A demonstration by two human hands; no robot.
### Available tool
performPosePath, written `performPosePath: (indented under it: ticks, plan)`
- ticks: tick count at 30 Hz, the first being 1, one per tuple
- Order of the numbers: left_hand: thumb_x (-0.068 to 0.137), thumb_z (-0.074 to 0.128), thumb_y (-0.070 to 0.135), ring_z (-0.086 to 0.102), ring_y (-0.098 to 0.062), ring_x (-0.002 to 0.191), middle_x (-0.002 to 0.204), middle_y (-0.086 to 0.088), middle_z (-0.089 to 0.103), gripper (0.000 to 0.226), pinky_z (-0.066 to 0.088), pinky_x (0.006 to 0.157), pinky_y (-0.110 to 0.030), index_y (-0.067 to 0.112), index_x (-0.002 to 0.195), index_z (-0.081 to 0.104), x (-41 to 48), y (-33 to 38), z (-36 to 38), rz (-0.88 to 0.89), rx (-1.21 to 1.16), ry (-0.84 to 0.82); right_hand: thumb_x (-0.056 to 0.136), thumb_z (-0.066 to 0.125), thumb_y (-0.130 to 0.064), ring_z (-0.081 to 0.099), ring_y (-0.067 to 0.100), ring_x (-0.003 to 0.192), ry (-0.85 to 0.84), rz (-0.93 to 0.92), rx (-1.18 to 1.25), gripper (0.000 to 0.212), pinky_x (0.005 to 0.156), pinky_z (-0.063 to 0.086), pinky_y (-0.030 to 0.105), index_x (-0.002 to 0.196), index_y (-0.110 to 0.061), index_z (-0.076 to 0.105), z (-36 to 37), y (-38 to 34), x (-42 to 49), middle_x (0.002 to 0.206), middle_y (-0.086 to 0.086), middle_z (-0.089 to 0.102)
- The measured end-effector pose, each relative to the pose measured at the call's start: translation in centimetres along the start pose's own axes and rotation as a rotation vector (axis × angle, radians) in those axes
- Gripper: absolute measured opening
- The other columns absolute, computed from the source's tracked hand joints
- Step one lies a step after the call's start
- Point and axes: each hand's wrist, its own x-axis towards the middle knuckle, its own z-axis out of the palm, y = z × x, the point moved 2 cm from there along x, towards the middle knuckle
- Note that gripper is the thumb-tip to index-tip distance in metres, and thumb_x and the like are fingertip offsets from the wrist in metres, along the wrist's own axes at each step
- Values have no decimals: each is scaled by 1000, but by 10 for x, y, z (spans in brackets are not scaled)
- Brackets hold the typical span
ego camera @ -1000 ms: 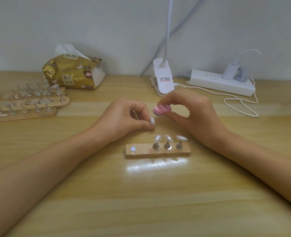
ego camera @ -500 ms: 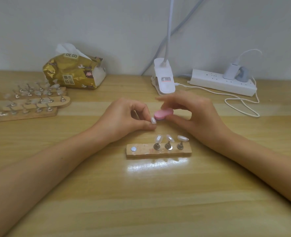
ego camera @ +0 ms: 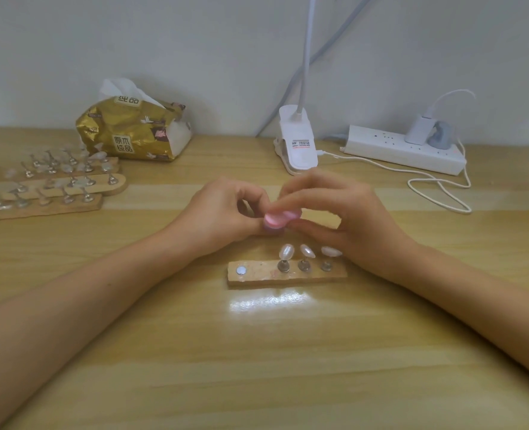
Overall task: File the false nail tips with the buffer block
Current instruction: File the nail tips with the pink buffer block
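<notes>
Spread wide: a pale wooden surface (ego camera: 257, 367). Above its middle, left hand (ego camera: 223, 212) curled, thumb and forefinger pinched together, tips hidden; cannot tell whether holding anything. Right hand (ego camera: 359, 218) gripping the buffer block (ego camera: 277, 219) between thumb and fingers. Just nearer, a wooden strip (ego camera: 263, 276). Block small, pink, round-ended, motion-blurred, raised against the left fingertips. On the strip, three pearly false nail tips (ego camera: 306, 250) on metal pegs.
</notes>
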Motion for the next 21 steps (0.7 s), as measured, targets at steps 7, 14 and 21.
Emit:
performPosePath:
  ticks: [7, 14, 21]
  plan:
    - [71, 86, 39, 44, 0, 45, 47, 17, 52, 26, 30, 47, -12, 17, 71, 72, 0, -1, 0, -4, 10, -6, 88, 74, 0, 64, 11, 94, 17, 9, 27, 17, 87, 52, 25, 104, -6, 74, 0, -1, 0, 101, 5, 65]
    - [73, 85, 27, 48, 3, 46, 48, 20, 57, 21, 32, 49, -10, 27, 62, 67, 1, -1, 0, -8, 55, 8, 86, 76, 2, 66, 21, 90, 46, 98, -15, 16, 84, 54, 40, 100, -6, 75, -7, 13, -1, 95, 8, 68]
    - [72, 83, 34, 48, 4, 47, 47, 22, 54, 22, 30, 51, -13, 30, 61, 64, -1, 1, 1, 18, 91, 17, 88, 75, -1, 67, 21, 92, 17, 135, 2, 14, 87, 55, 37, 101, -6, 76, -7, 17, 0, 98, 9, 68]
